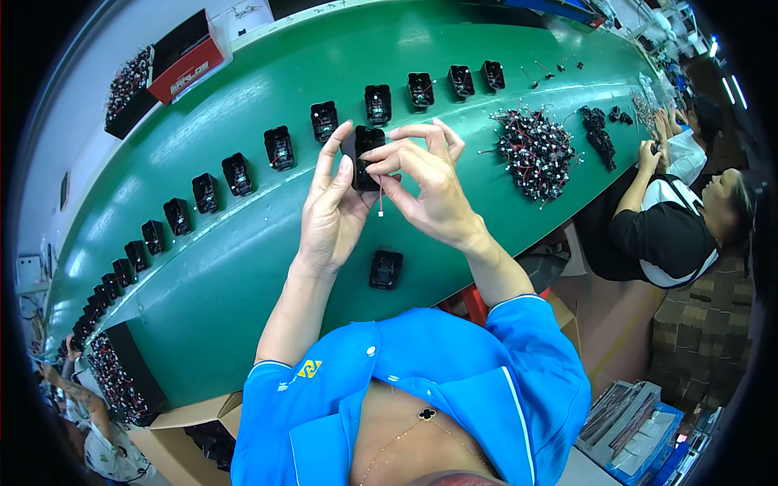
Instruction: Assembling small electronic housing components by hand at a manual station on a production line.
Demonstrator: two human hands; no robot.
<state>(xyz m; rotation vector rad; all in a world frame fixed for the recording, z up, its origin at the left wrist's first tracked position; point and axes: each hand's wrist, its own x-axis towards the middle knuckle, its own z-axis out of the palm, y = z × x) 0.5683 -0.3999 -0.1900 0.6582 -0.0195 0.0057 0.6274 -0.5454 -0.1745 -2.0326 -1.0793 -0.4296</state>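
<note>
My left hand (331, 211) grips a black plastic housing (369, 139) by its side, holding it above the green table with the open face toward me. At the housing's lower part, my right hand (427, 178) has thumb and forefinger pinched on a thin lead wire (381, 197). A small white connector dangles from the wire's end. What the wire joins inside the housing is hidden by my fingers. Nearer to me, another black housing (386, 268) lies on the table.
Several black housings (279, 148) form a curved row across the green table (324, 283). A heap of wired parts (535, 154) lies to the right, beside small black pieces (598, 138). A red box (190, 61) stands far left. Co-workers (664, 223) sit at right and lower left.
</note>
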